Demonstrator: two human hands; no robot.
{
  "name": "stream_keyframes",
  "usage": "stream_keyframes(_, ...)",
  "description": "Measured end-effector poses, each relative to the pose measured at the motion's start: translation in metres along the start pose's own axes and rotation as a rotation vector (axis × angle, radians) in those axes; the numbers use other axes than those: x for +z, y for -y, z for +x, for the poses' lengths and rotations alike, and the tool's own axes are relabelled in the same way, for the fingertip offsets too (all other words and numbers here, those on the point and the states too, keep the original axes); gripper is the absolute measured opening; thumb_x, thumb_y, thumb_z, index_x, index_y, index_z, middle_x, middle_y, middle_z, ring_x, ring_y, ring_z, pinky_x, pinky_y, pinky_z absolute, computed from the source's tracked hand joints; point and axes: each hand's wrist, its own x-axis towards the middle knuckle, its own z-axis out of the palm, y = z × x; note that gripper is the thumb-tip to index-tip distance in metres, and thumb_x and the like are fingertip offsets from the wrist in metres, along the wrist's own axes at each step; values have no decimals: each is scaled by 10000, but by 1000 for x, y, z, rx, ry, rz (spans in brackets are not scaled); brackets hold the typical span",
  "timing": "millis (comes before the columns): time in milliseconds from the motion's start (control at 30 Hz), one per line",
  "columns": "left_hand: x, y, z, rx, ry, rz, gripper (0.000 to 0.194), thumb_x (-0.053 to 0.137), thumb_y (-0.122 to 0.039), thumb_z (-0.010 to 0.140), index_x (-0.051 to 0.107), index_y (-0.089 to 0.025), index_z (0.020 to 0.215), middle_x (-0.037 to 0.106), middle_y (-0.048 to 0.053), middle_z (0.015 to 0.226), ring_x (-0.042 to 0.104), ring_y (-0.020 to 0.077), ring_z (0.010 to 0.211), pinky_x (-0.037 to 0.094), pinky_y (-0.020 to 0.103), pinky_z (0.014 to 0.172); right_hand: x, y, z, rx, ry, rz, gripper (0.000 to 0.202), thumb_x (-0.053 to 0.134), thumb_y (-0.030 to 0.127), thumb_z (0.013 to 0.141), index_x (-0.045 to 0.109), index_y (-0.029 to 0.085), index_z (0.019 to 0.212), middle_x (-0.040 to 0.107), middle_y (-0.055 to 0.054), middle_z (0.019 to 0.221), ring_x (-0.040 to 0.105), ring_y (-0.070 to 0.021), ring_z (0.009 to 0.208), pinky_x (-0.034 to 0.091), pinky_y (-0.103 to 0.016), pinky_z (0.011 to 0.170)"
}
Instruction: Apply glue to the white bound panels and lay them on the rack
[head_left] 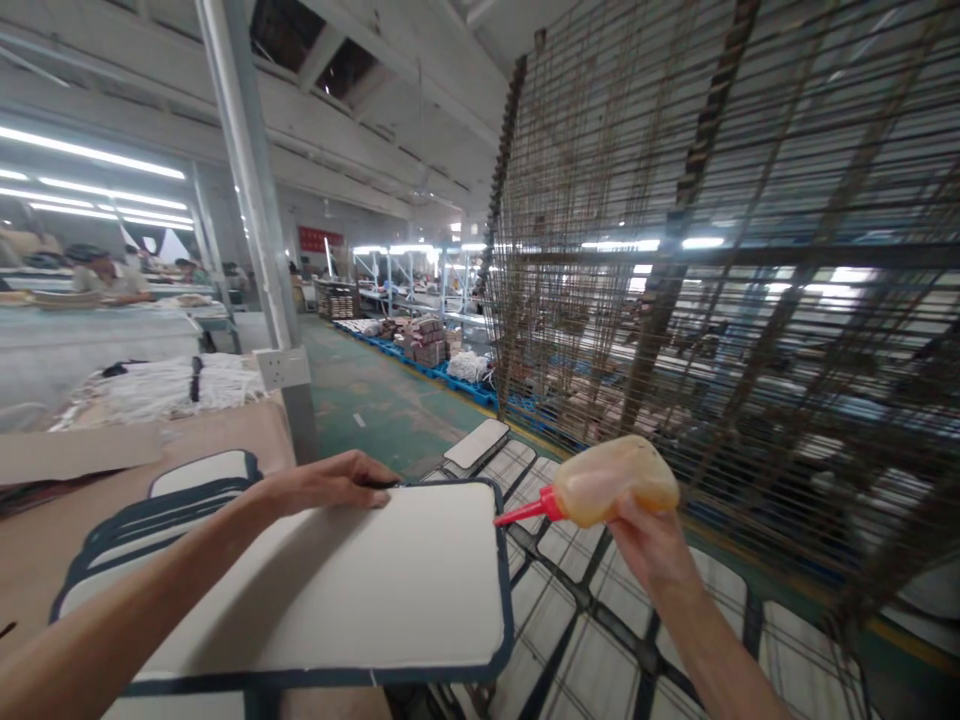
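A white rectangular panel [360, 585] with rounded corners and a dark blue edge band lies in front of me. My left hand [337, 483] grips its far edge, thumb on the white face and fingers toward the rim. In my right hand [646, 535] is a squeeze bottle [611, 480] of yellowish glue-like liquid, tilted nearly level. Its red nozzle points left, and the tip meets the panel's right edge near the far corner. Several similar panels [161, 520] lie stacked at the left, partly behind my left arm.
More white panels [570, 545] lie in rows on a wire rack low on the right. A tall wire rack [675, 220] leans above them. A metal post [251, 180] with a socket box stands ahead left. White strips [172, 388] lie in a bundle at left; a person [109, 275] sits beyond.
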Motion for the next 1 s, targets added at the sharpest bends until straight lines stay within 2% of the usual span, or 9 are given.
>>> stream_keyframes(67,1,-4,-2,-51,34,-47,408,632,-464,763,715,-159,1020,728,51,869,648,203,713,497,243,635,0,2,-2,4,18,-11,618,898,372,374,689,244,941,685,-4,651,624,-197,611,537,-378,684)
stream_keyframes(233,4,-13,-7,-103,1,-92,417,669,-474,722,726,-172,1004,733,58,896,658,236,760,499,251,619,-2,5,-7,14,9,-1,616,898,370,347,688,238,911,675,-13,641,616,-222,617,505,-488,779)
stream_keyframes(500,4,-16,-10,-100,-10,-134,370,694,-434,702,747,-154,936,737,74,862,670,265,782,518,277,653,-8,8,-14,62,8,-8,726,902,367,306,670,252,984,680,-9,666,629,-244,668,496,-491,806)
stream_keyframes(667,3,-11,-10,-98,-114,-221,347,770,-361,620,759,-154,898,733,58,743,679,274,760,534,295,657,-6,11,-21,53,-36,5,818,906,350,267,643,273,1038,703,-20,751,604,-207,597,511,-473,752)
stream_keyframes(733,3,-12,-12,-112,-97,-222,357,762,-363,632,754,-150,919,735,65,768,677,272,774,533,290,658,-2,13,-24,59,-39,10,860,908,350,256,631,279,1068,710,-34,811,622,-225,629,510,-485,762)
stream_keyframes(900,3,-12,-15,-140,-14,-153,387,692,-432,702,740,-160,973,739,67,840,669,267,808,523,275,650,4,20,-29,71,8,9,874,900,372,262,618,287,1086,708,-51,882,644,-309,852,489,-512,828)
stream_keyframes(1000,1,-6,-16,-103,-13,-152,393,680,-430,717,737,-156,994,738,74,851,668,270,807,523,287,667,0,18,-30,89,-15,-28,874,899,390,245,624,282,1068,708,-53,878,644,-314,855,499,-508,808)
